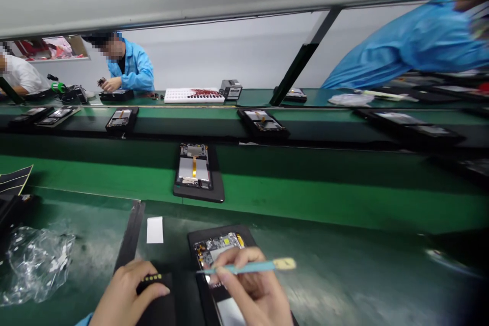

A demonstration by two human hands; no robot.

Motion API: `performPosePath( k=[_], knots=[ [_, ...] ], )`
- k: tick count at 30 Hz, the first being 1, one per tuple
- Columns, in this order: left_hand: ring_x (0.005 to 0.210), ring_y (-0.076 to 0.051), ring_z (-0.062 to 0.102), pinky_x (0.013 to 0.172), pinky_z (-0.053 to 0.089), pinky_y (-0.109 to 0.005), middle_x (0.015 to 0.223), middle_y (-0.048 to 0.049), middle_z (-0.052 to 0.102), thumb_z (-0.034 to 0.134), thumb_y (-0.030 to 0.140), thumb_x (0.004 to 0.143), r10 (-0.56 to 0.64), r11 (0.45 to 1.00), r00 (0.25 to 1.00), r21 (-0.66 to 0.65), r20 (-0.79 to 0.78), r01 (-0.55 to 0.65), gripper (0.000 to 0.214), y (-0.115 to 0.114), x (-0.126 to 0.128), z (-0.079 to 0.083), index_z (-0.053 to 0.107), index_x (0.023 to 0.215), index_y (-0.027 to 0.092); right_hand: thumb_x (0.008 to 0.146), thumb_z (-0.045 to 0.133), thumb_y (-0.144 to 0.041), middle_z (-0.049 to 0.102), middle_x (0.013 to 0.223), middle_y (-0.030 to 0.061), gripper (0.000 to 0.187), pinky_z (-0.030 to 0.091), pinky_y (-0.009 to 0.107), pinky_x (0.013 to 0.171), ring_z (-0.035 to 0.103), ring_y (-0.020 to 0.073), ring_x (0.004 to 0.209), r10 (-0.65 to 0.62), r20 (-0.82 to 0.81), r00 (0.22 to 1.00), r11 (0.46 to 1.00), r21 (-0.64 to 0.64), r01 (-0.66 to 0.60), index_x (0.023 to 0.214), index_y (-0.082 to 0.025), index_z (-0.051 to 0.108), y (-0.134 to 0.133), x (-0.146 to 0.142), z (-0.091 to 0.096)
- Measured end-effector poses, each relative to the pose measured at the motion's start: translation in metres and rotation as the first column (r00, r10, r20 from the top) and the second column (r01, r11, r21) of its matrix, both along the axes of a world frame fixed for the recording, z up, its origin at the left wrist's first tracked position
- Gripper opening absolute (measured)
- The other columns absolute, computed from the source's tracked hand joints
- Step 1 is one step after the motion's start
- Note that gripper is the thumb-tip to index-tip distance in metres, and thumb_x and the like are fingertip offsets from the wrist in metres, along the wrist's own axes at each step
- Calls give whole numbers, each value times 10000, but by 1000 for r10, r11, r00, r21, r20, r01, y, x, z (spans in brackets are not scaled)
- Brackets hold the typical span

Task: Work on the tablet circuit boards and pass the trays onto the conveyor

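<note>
My left hand [128, 290] is closed over the upper edge of a black sheet [158, 305], where a row of small yellow pieces shows between thumb and fingers. Pinched in my right hand [254, 285] is a slim light-blue pointed tool [255, 267] with a cream-coloured end. Its fine dark tip points left, towards the black sheet, and stands apart from it. Partly hidden beneath my right hand lies an opened tablet-like device [217, 247] in a black tray, its circuit board showing. A small white paper [155, 229] lies beyond my left hand.
Crumpled clear plastic [40, 262] lies at the left. Another opened device [194, 168] sits on the green strip ahead, with several more on the dark belt [214, 125] behind. Across the bench, a person in blue [135, 66] works; another blue sleeve [405, 41] reaches in at right.
</note>
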State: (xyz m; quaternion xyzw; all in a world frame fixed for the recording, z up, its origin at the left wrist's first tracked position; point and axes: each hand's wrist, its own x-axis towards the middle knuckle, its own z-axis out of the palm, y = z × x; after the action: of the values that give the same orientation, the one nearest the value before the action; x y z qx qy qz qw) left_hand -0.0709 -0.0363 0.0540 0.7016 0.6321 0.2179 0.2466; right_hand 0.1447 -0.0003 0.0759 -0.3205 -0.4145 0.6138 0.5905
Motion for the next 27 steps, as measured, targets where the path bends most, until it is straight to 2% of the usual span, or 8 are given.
performPosePath(
  k=[5,8,11,15,19,21,24,27],
  knots=[
    [772,-236,654,687,528,-349,790,-29,689,407,629,862,58,992,977,122,-206,-33,475,14,-42,-11,665,802,234,781,731,-398,609,748,-37,299,522,233,535,615,115,551,82,147,986,997,-12,-81,817,-230,486,45,25,-16],
    [814,-284,635,668,536,-436,880,-82,672,276,674,868,133,953,919,304,-371,-15,604,17,-43,-11,657,903,206,738,741,-461,586,719,-47,387,492,231,498,589,110,513,142,189,972,989,-76,-130,860,-230,455,64,27,-40],
    [878,-266,636,681,549,-401,1013,-108,653,303,566,923,143,889,880,450,-454,88,505,14,-15,-4,599,1053,179,720,746,-462,576,687,-55,411,479,234,478,579,110,484,191,196,962,979,-115,-171,867,-227,443,72,25,-61],
    [917,-186,660,710,551,-267,1056,-76,691,301,460,964,-117,756,836,498,-535,424,415,12,38,1,586,1044,170,729,731,-471,570,687,-67,414,478,230,474,567,98,467,214,177,961,973,-125,-193,877,-231,429,72,24,-76],
    [869,-174,689,641,551,-258,987,-65,730,201,408,990,-125,671,810,553,-572,494,469,14,66,-16,597,978,157,739,732,-451,582,690,-62,390,473,222,492,566,91,479,241,147,959,967,-125,-224,876,-223,447,70,22,-79],
    [842,-178,696,620,555,-259,970,-75,731,226,412,988,-109,686,828,561,-550,463,456,15,69,-27,592,994,140,738,740,-432,586,684,-60,378,469,223,488,567,94,481,248,120,961,964,-130,-233,875,-223,456,71,21,-80],
    [854,-186,690,671,563,-267,993,-93,711,280,396,985,-63,781,891,533,-450,325,396,18,67,-38,563,1056,128,715,757,-433,583,684,-70,404,464,219,461,557,91,460,236,58,970,964,-144,-225,877,-235,444,74,19,-81],
    [862,-196,673,717,564,-307,971,-80,687,284,352,990,-58,864,952,463,-301,199,328,29,66,-38,543,1059,163,700,772,-416,594,681,-73,414,461,211,450,555,87,449,216,3,976,965,-156,-213,866,-236,439,75,19,-80]
  ],
)
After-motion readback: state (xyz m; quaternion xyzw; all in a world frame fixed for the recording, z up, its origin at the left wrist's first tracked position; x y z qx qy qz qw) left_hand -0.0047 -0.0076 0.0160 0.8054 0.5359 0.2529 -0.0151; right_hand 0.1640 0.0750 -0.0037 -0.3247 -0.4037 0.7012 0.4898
